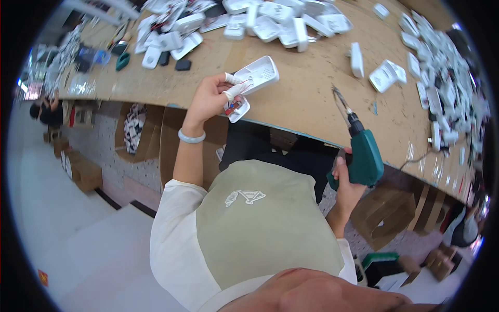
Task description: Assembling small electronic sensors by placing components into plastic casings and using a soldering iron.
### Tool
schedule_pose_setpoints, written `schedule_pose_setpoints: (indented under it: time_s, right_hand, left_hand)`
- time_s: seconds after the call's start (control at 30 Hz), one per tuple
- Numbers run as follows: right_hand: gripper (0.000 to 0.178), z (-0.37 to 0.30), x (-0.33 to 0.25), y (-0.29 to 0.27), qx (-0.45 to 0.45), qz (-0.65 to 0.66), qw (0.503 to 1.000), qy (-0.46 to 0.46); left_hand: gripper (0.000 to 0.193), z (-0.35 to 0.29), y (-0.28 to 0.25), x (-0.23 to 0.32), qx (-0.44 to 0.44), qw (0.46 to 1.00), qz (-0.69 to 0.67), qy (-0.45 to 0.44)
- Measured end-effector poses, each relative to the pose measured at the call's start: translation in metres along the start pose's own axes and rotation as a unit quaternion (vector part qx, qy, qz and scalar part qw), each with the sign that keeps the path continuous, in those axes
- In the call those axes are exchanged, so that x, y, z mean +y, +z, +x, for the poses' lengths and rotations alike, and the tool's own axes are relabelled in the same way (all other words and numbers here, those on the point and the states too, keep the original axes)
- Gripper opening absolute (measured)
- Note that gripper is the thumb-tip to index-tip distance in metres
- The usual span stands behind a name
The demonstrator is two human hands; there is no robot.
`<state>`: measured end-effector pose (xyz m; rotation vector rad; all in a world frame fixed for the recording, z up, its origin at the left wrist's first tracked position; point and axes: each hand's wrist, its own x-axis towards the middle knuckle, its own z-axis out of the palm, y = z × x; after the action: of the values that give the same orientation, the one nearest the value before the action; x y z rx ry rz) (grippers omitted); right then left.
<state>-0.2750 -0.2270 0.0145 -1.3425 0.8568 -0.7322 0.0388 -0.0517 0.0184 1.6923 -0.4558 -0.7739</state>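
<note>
My left hand (209, 100), white wrapping on its thumb and a finger, grips an opened white plastic casing (264, 72) at the table's front edge. Holes dot the casing's far end, and thin wires run from inside it. A smaller white half (239, 111) with a red part hangs below the same fingers. My right hand (344, 179) is closed around the handle of a green soldering gun (367, 158). Its pointed metal tip (338, 93) reaches over the tabletop, apart from the casing.
White casings (280, 23) are heaped along the far side of the brown table (301, 78); another pile (442, 93) covers the right. Two loose pieces (383, 77) lie near the tip. A cord (416, 160) crosses the right edge. Cardboard boxes (383, 216) stand below; a person (51, 110) is far left.
</note>
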Motion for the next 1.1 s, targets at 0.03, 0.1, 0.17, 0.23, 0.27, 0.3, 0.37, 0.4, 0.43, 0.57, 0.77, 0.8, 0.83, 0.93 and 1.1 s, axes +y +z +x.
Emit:
schedule_pose_setpoints:
  time_s: [0.03, 0.1, 0.17, 0.23, 0.27, 0.3, 0.37, 0.4, 0.43, 0.57, 0.77, 0.8, 0.83, 0.93, 1.1]
  right_hand:
    - [0.034, 0.000, 0.000, -0.002, 0.004, -0.001, 1.000, -0.005]
    - [0.037, -0.001, -0.008, 0.006, 0.028, -0.002, 1.000, -0.015]
    - [0.036, -0.001, -0.013, 0.011, -0.001, 0.008, 1.000, -0.025]
    - [0.035, -0.002, -0.013, 0.011, -0.003, -0.001, 0.999, -0.034]
    - [0.035, -0.002, -0.013, 0.011, -0.016, -0.004, 0.999, -0.030]
    - [0.036, -0.002, -0.014, 0.013, -0.015, -0.008, 0.999, -0.030]
    - [0.033, -0.003, -0.017, 0.022, -0.008, -0.023, 0.999, -0.039]
    - [0.033, -0.005, -0.020, 0.023, 0.000, -0.025, 0.999, -0.040]
    - [0.033, -0.005, -0.023, 0.025, 0.005, -0.034, 0.999, -0.040]
    - [0.034, -0.010, -0.032, 0.033, 0.001, -0.068, 0.997, -0.023]
    - [0.039, -0.009, -0.045, 0.051, -0.021, -0.084, 0.996, 0.026]
    - [0.038, -0.010, -0.048, 0.050, -0.021, -0.085, 0.996, 0.026]
    - [0.037, -0.010, -0.052, 0.051, -0.037, -0.083, 0.995, 0.028]
    - [0.037, -0.010, -0.048, 0.055, -0.008, -0.076, 0.997, 0.011]
    - [0.036, 0.001, -0.045, 0.055, -0.002, -0.062, 0.998, -0.013]
  left_hand:
    - [0.021, -0.013, -0.023, -0.009, -0.018, 0.999, -0.038, 0.001]
    - [0.022, -0.047, -0.062, -0.021, 0.039, 0.998, -0.041, -0.011]
    - [0.020, -0.087, -0.109, -0.059, 0.078, 0.992, -0.097, 0.027]
    - [0.016, -0.125, -0.145, -0.094, 0.107, 0.987, -0.120, 0.015]
    - [0.015, -0.137, -0.159, -0.122, 0.120, 0.983, -0.141, 0.003]
    - [0.013, -0.149, -0.170, -0.152, 0.135, 0.978, -0.160, -0.010]
    - [0.013, -0.155, -0.182, -0.219, 0.152, 0.967, -0.179, -0.094]
    - [0.016, -0.141, -0.178, -0.254, 0.194, 0.966, -0.125, -0.120]
    - [0.017, -0.128, -0.172, -0.282, 0.193, 0.965, -0.090, -0.153]
    - [0.026, -0.079, -0.122, -0.416, 0.117, 0.874, 0.330, -0.337]
    - [0.035, -0.095, -0.055, -0.554, -0.053, 0.780, 0.426, -0.455]
    - [0.035, -0.092, -0.054, -0.560, -0.060, 0.782, 0.432, -0.444]
    - [0.044, -0.102, -0.058, -0.572, -0.025, 0.805, 0.370, -0.463]
    - [0.044, -0.090, -0.041, -0.534, 0.022, 0.836, 0.379, -0.396]
    - [0.024, -0.086, -0.063, -0.311, 0.434, 0.815, 0.362, -0.127]
